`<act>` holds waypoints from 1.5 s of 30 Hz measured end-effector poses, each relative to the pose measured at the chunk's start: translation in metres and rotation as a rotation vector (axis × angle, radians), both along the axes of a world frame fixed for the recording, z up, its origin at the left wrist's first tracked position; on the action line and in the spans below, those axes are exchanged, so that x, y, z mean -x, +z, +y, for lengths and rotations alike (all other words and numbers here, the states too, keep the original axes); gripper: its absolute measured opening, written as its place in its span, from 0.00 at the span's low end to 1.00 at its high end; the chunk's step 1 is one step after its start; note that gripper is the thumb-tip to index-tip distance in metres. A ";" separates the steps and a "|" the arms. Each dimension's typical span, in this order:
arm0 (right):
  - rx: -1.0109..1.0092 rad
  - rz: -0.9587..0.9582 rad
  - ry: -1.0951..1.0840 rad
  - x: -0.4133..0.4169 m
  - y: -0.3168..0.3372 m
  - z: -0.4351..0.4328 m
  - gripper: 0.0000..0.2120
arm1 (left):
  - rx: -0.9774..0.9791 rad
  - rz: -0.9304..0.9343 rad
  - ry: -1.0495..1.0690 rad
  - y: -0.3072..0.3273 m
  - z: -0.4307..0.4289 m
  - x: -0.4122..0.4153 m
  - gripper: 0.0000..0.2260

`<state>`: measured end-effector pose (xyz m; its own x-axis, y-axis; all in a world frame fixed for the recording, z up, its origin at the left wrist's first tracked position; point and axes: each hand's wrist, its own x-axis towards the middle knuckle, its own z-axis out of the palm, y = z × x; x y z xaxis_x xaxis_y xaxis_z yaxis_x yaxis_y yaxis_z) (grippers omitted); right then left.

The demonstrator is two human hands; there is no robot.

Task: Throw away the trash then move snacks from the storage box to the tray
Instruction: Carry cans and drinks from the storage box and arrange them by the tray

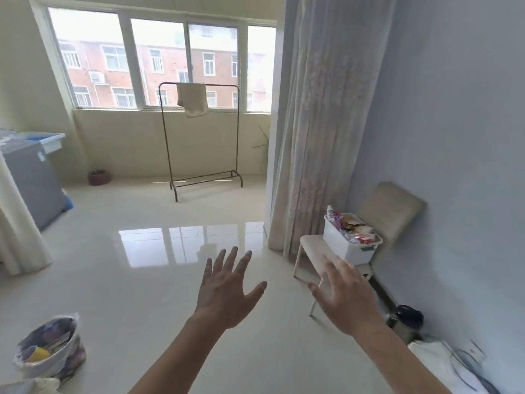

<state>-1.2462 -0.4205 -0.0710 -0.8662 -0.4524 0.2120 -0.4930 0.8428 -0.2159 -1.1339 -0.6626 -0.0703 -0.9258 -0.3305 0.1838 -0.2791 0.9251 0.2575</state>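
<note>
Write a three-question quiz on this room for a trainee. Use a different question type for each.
1. True or false: the left hand is holding a snack packet.
2. Multiple choice: the white storage box of snacks stands on A) the floor, B) the beige chair, C) the windowsill.
3. Short answer: what hangs over the black rack by the window?

Key: 1 false, it is spread open and empty; 2 B; 3 a towel.
</note>
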 end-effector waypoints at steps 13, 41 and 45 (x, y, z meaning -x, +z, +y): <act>0.003 -0.073 -0.167 0.174 -0.033 0.096 0.42 | -0.063 -0.049 -0.179 -0.023 0.070 0.214 0.43; 0.253 -0.091 -0.244 0.534 -0.104 0.058 0.33 | -0.228 0.001 -0.382 -0.076 0.041 0.643 0.36; 0.292 -0.099 -0.191 0.598 -0.122 0.068 0.33 | -0.223 -0.032 -0.356 -0.090 0.059 0.688 0.35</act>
<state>-1.8440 -0.3527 -0.1930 -0.9521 -0.2130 0.2193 -0.2971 0.8136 -0.4997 -1.8218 -0.6040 -0.1600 -0.9934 -0.0169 0.1135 0.0373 0.8878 0.4588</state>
